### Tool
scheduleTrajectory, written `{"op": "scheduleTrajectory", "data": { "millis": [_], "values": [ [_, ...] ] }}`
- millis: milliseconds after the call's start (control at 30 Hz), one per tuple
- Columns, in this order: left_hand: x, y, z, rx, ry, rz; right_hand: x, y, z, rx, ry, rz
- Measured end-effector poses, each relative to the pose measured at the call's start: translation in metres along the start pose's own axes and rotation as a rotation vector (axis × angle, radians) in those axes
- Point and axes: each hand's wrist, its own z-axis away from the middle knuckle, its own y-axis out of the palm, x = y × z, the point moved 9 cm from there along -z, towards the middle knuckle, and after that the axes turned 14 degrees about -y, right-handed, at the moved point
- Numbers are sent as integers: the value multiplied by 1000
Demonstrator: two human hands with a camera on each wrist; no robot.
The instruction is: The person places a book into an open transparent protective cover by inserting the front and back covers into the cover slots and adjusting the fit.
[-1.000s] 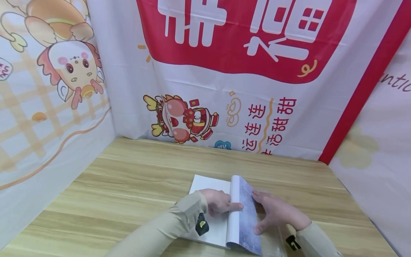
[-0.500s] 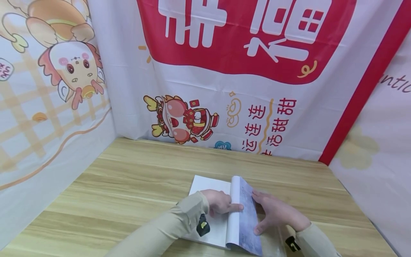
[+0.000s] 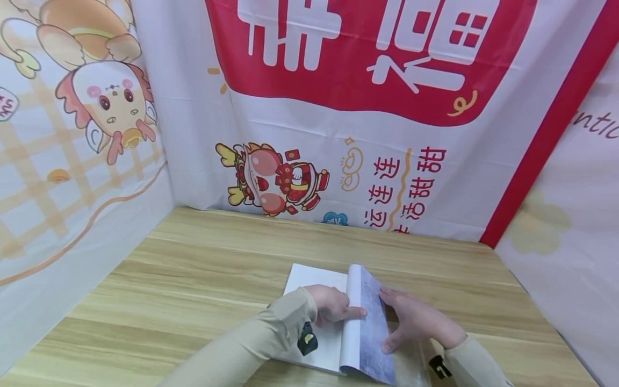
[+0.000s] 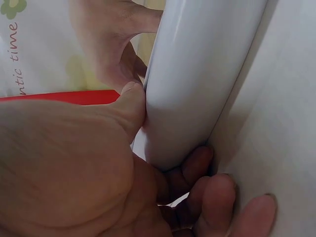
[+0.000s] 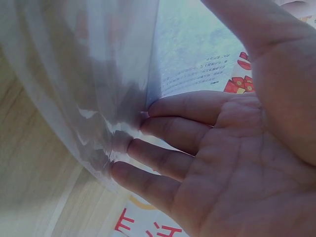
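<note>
A thin book lies on the table, its white page point(image 3: 319, 277) to the left and its blue printed cover point(image 3: 374, 328) bent over in a roll to the right. My left hand point(image 3: 331, 305) grips that roll, thumb laid across it and the other fingers curled at its base. At the cover's right edge my right hand point(image 3: 420, 320) spreads its thumb and fingers. The right wrist view has its straight fingertips against a clear plastic sleeve point(image 5: 116, 54), beside the cover's printed text. Part of the sleeve also shows under the right hand.
The wood-grain table point(image 3: 193, 279) stretches out around the book. A white and red printed cloth point(image 3: 271, 123) hangs behind it, with further cloth on the left side point(image 3: 96, 177) and the right side point(image 3: 570, 215).
</note>
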Motion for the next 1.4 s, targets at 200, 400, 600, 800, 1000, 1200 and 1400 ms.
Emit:
{"op": "scheduleTrajectory", "data": {
  "millis": [200, 400, 600, 800, 1000, 1200, 1400],
  "values": [
    [0, -1, 1, -5, -12, -2, 0, 0, 0, 1, 14, -7],
    [-1, -1, 2, -18, -28, -21, 0, 0, 0, 0, 31, 1],
    [-1, -2, 4, -35, -38, -24, 0, 0, 0, -3, 46, 14],
    [-3, -4, 9, -63, -45, -25, 3, -1, 0, -8, 30, 23],
    [-4, -6, 11, -98, -74, -30, 8, -3, 0, -13, -11, 28],
    [-4, -5, 9, -97, -78, -38, 8, -3, 1, -11, -23, 19],
    [-5, -2, 6, -99, -64, -48, 3, 0, 5, 16, 83, 6]
  ]
}}
